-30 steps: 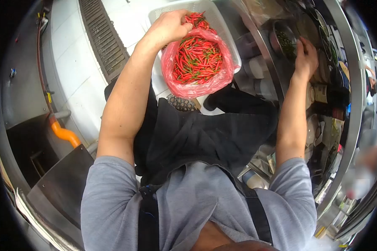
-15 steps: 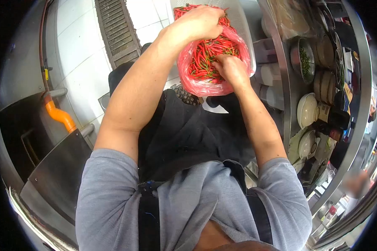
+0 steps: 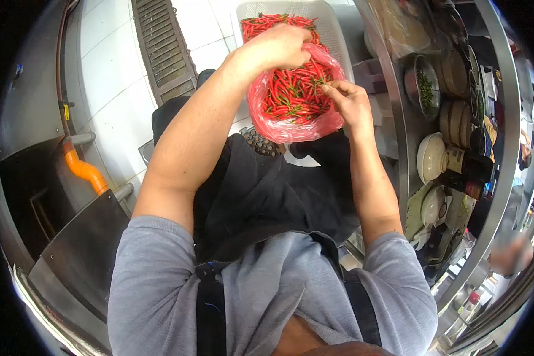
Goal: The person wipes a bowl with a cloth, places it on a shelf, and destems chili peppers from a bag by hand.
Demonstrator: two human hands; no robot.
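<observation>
Red chilies with green stems (image 3: 293,95) fill an open pink plastic bag (image 3: 264,118), which sits at the near end of a white perforated basket (image 3: 332,29). More chilies lie in the basket beyond the bag. My left hand (image 3: 285,46) is closed at the bag's far rim, its fingertips hidden from view. At the bag's right side, my right hand (image 3: 350,101) pinches a small green stem between thumb and finger, just above the chilies.
To the right stands a metal shelf (image 3: 400,130) with a bowl of chopped greens (image 3: 422,86) and white bowls (image 3: 431,157). A floor drain grate (image 3: 165,47) and an orange pipe (image 3: 83,169) are on the left. Another person (image 3: 510,252) shows at far right.
My right hand has risen out of the chilies toward the bag's right rim. My left hand has shifted slightly toward me and to the left, and the bag's mouth has changed shape.
</observation>
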